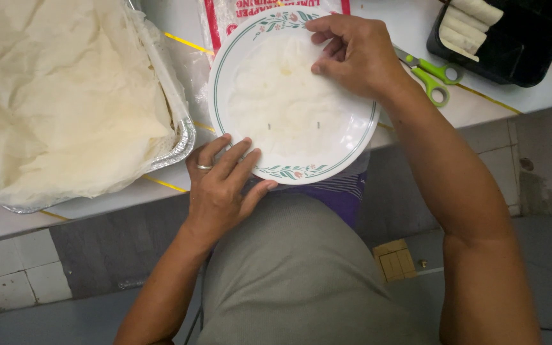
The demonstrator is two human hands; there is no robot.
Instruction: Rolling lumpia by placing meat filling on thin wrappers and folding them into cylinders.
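Right hand: palm down over the upper right part of the plate, fingers curled, fingertips pressed onto a thin, translucent white wrapper sheet lying flat on the plate. Whether the fingertips pinch an edge of the sheet or only press it cannot be told from this view.

Left hand: fingers spread flat on the near rim of the plate, thumb lying along its lower edge. It steadies the plate and grips nothing. A ring sits on one finger.

Plate: round, white, green line and floral band around the rim. It rests on the white counter and overhangs the near edge, above the person's lap. The wrapper sheet covers most of the plate's middle.

Left of the plate, just beside it: a foil tray filled with a crumpled pile of pale wrapper sheets.

Behind the plate, partly under it: a clear plastic package with red print.

Right of the plate, close to the right wrist: scissors with green handles lying on the counter.

Far right corner: a black tray holding several pale rolled pieces side by side.
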